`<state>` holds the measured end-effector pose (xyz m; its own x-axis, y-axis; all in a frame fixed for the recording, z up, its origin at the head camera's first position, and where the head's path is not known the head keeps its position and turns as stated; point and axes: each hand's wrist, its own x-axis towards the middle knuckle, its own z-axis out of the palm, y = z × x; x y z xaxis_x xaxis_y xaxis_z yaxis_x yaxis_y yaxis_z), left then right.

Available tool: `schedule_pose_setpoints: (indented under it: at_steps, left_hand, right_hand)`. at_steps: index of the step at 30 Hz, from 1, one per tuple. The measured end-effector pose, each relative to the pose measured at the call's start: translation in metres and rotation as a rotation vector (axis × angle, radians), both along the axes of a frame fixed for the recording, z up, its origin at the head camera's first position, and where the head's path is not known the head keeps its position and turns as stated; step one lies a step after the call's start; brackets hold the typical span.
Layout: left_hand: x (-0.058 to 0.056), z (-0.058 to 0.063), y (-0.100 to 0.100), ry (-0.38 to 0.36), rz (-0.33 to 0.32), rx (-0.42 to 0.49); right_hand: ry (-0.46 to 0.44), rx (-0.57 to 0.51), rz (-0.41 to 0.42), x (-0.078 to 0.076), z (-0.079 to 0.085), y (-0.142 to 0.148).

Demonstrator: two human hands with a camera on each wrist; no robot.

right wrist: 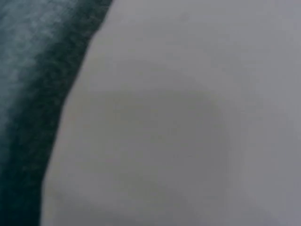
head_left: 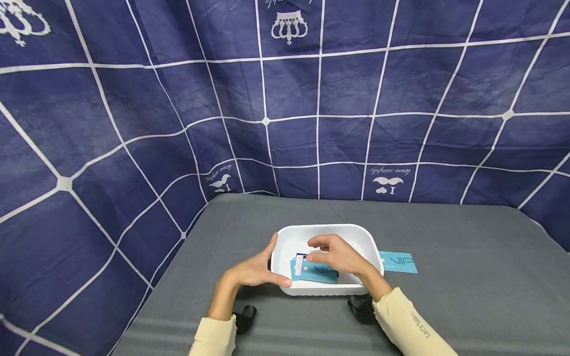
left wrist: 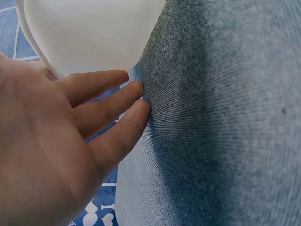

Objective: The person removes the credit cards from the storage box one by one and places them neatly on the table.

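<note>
A white plastic bin [head_left: 329, 290] sits on the grey surface, with several cards inside. On top lies a teal card [head_left: 318, 273], beside a small whitish-pink card [head_left: 299, 265] over a dark blue edge. My left hand [head_left: 251, 269] touches the bin's left corner, thumb at the front rim; in the left wrist view its fingers [left wrist: 110, 108] are fairly straight by the outer wall. Inside the bin, my right hand [head_left: 340, 254] hovers over the cards, thumb and fingers apart. The right wrist view shows only blurred white bin wall [right wrist: 178, 117]; that hand's fingers are not visible there.
A teal card marked VIP [head_left: 398, 262] lies on the grey surface [head_left: 467, 277], against the bin's right side. Blue curtain with white grid lines [head_left: 347, 89] stands behind and to the left. Black wrist devices [head_left: 245, 319] sit at both wrists.
</note>
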<state>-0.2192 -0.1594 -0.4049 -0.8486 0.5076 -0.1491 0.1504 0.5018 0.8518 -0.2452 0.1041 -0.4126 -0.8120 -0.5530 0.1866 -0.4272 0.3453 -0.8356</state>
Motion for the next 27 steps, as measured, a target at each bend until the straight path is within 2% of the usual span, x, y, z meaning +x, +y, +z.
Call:
schedule_pose_setpoints:
  at_steps: [8, 27]
  left_hand:
    - [-0.0010, 0.0011, -0.0005, 0.006, 0.013, 0.014]
    - [0.0003, -0.0034, 0.0013, -0.008, 0.032, 0.005]
  right_hand:
    - [0.071, 0.174, 0.004, 0.0028, -0.0042, 0.0015]
    - [0.100, 0.305, 0.010, 0.0058, -0.0072, 0.0020]
